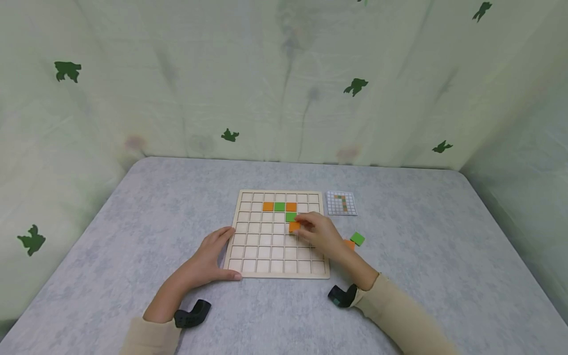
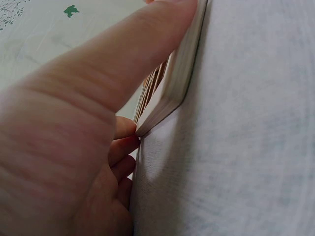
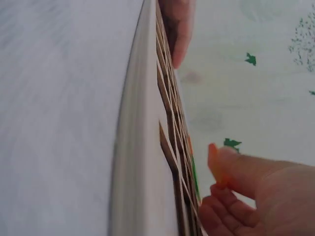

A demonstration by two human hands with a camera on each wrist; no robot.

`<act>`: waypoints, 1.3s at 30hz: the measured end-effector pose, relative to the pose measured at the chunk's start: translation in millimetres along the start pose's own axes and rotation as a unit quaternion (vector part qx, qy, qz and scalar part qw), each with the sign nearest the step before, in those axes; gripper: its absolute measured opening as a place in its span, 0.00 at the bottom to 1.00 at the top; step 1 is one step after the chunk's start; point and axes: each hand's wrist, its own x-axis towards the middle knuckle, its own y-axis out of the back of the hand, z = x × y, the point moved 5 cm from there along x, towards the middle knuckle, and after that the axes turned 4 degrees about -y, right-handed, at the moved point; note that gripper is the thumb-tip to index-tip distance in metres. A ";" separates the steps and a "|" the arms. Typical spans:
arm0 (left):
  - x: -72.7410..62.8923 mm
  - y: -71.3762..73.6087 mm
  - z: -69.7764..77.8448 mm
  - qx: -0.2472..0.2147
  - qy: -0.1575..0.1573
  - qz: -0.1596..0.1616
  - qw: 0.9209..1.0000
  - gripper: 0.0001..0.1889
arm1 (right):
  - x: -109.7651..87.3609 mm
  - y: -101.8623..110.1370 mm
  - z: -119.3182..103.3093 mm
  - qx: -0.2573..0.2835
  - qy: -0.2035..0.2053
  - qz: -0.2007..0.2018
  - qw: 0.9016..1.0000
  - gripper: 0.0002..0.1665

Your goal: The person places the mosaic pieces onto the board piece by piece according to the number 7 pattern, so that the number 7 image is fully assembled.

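A wooden grid board (image 1: 277,266) lies flat on the table. In its upper part, an orange tile (image 1: 268,206), a green tile (image 1: 279,207) and another orange tile (image 1: 291,207) form a row, with one more green tile (image 1: 290,217) below the right end. My right hand (image 1: 320,235) pinches an orange tile (image 1: 294,227) between thumb and fingertips just under that green tile; the right wrist view shows this tile (image 3: 214,164) tilted above the board. With thumb and fingers spread, my left hand (image 1: 205,257) touches the board's near left corner (image 2: 152,115).
A small pattern card (image 1: 341,203) lies to the right of the board's far corner. Beside my right forearm are a loose green tile (image 1: 357,239) and a partly hidden orange one (image 1: 350,244). A pale curtain (image 1: 284,84) with green leaf shapes hangs behind the table.
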 end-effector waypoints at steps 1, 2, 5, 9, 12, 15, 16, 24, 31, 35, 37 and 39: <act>-0.2 0.0 -0.1 -0.001 0.000 0.000 1.000 0.62 | 1.5 -2.3 1.5 -0.006 -0.002 0.000 1.000 0.18; -0.4 -0.1 -0.2 -0.002 0.001 0.000 1.000 0.62 | 3.0 -4.3 2.5 -0.012 -0.002 0.001 1.000 0.17; -1.3 -0.2 -0.9 -0.002 0.002 -0.001 1.000 0.62 | 6.3 -9.2 2.9 -0.030 0.004 -0.004 1.000 0.15; -2.3 -0.4 -2.0 -0.001 0.002 -0.002 1.000 0.61 | 8.4 -13.4 2.0 -0.033 -0.007 -0.021 0.999 0.12; -2.8 -0.1 -2.0 -0.002 0.001 -0.001 1.000 0.61 | 8.2 -14.5 1.7 -0.026 -0.021 -0.031 0.999 0.13; -3.0 0.1 -1.6 -0.003 0.001 0.000 1.000 0.61 | 7.7 -14.6 1.4 -0.026 -0.026 -0.037 0.999 0.14; -3.0 0.0 -1.5 -0.003 0.001 0.000 1.000 0.61 | 7.5 -14.4 1.5 -0.026 -0.026 -0.038 0.999 0.15; -2.0 -0.6 -0.1 0.000 -0.002 -0.001 1.000 0.61 | 6.0 0.6 -2.5 0.007 -0.040 -0.036 0.999 0.20; -0.6 -1.0 -0.5 0.001 0.001 -0.003 1.000 0.62 | -7.2 34.4 -14.5 -0.008 0.002 0.005 1.000 0.25; -0.2 -0.6 -1.0 0.000 0.000 -0.003 1.000 0.62 | -18.4 54.7 -14.7 -0.022 0.026 0.030 0.999 0.27; 0.0 -0.3 -1.1 0.001 -0.002 -0.003 1.000 0.62 | -24.7 64.0 -11.6 -0.027 0.028 0.042 0.998 0.29; 0.3 -0.2 -1.0 0.001 -0.004 -0.003 1.000 0.62 | -31.8 73.0 -8.0 -0.030 0.025 0.049 0.998 0.30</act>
